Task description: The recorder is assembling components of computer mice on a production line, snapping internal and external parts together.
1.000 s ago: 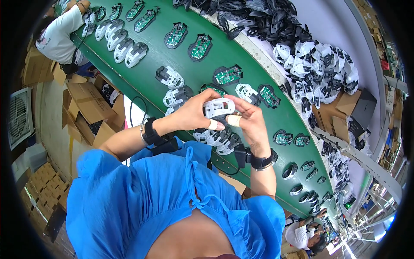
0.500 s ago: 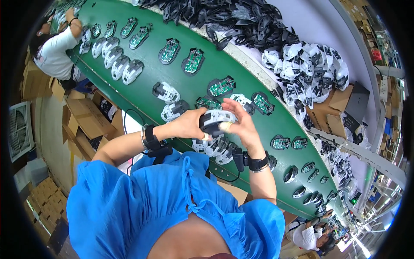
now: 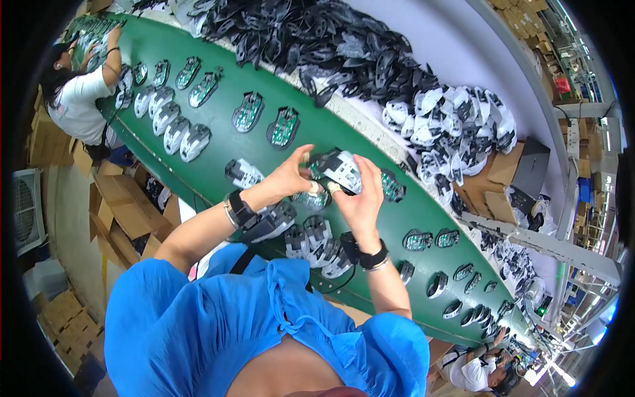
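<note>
My right hand (image 3: 360, 202) grips a white-and-black computer mouse top shell (image 3: 345, 171) between thumb and fingers, tilted above the green belt. Facing it, my left hand (image 3: 290, 177) has thumb and fingers spread, beside a dark mouse base with a green circuit board that the shell partly covers. Whether the left fingertips touch it I cannot tell. Below the hands lies another circuit-board base (image 3: 311, 198). A white-and-black shell (image 3: 243, 173) rests left of my left hand. Near my left wrist sits a grey-and-black mouse (image 3: 271, 221), and several mice (image 3: 317, 241) stand close to my body.
More circuit-board bases (image 3: 284, 127) and white shells (image 3: 175, 135) line the green belt (image 3: 225, 142). Beyond its far edge are heaps of black parts (image 3: 311, 40) and white shells (image 3: 456, 126). Cardboard boxes (image 3: 132, 205) stand at left. Co-workers sit at both ends.
Both hands have moved farther over the belt. Earlier both held a white-and-dark mouse together; now the left fingers are spread and the right holds a shell. The view has shifted slightly.
</note>
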`<state>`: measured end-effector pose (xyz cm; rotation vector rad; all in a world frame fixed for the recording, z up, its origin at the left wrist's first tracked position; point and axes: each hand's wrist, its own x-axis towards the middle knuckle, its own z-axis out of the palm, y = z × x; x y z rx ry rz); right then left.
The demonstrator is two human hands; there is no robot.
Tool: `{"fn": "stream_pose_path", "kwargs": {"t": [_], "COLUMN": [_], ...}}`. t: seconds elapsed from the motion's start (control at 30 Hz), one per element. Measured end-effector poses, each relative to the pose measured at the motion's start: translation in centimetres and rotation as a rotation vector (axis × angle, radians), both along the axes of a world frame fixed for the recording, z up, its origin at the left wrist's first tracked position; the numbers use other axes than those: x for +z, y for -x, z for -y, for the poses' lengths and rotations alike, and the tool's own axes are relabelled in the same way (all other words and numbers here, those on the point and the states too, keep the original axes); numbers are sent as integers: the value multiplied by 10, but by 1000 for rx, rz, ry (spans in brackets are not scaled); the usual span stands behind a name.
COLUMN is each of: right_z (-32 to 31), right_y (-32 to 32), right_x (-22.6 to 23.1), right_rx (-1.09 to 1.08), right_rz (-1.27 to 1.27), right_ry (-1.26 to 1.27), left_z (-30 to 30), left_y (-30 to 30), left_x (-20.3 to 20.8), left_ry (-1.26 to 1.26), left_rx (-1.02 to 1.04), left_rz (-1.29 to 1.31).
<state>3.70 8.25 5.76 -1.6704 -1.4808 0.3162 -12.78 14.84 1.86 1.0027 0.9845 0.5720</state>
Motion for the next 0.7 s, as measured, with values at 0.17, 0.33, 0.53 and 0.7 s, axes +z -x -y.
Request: {"fn": "stream_pose_path", "kwargs": {"t": [0.17,0.33,0.53,0.7], "right_z": [-4,-105,-284,-301], "right_y": [18,-51,-188,-158], "right_x": [-6,-6,-80,-88], "right_rx": [336,225,-612,-779], "right_rz": [128,-53,339,376], "right_ry": [0,167,240,357], "left_z": [-8,-17,-6,-7], "left_y": [-15,-1,11,30], "left_x": [-2,-13,-26,-14], "left_ry": [858,826,774,700], "left_rx": [60,252,111,248], "left_rz": [702,479,314,327]}}
